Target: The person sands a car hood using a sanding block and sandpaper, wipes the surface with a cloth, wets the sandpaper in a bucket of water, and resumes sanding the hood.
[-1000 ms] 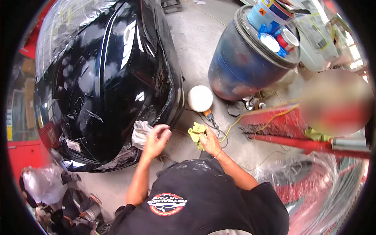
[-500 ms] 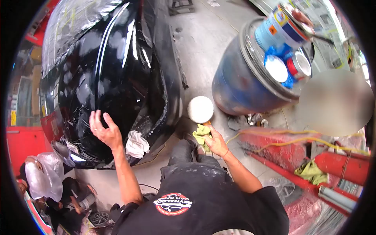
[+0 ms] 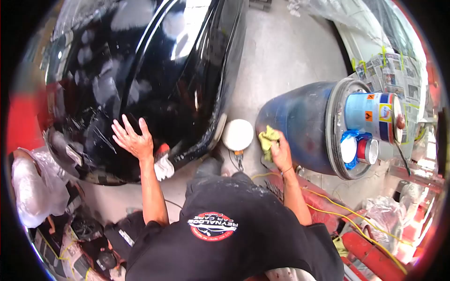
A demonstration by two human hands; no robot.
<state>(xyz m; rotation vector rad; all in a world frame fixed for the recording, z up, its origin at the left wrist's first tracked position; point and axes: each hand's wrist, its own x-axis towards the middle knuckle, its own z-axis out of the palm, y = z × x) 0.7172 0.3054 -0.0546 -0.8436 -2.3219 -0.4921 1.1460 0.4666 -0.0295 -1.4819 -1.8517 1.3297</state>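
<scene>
My left hand (image 3: pixel 135 138) is over the glossy black car body panel (image 3: pixel 164 100), its fingers spread and holding nothing. Whether the palm touches the paint, I cannot tell. Dull, hazy patches and scratches mark the panel around it. A white cloth (image 3: pixel 164 169) hangs at the panel's lower edge, near my left wrist. My right hand (image 3: pixel 281 154) grips a crumpled yellow-green cloth (image 3: pixel 267 139), held out to the right in front of the blue drum. Between my hands, lower down, is a round white pad (image 3: pixel 238 134) on a polisher with an orange part (image 3: pixel 239 153).
A blue drum (image 3: pixel 300 122) stands to the right, bearing a large paint can (image 3: pixel 370 117) and a smaller red-and-white can (image 3: pixel 368 151). Yellow cords (image 3: pixel 349 220) cross red equipment (image 3: pixel 370 250) at lower right. Plastic-wrapped items (image 3: pixel 30 187) sit at left. Newspaper masking (image 3: pixel 396 79) covers a surface beyond.
My right hand has moved right and a little up with the yellow-green cloth, away from the white pad. The view has shifted. My left hand stays over the black panel, fingers spread.
</scene>
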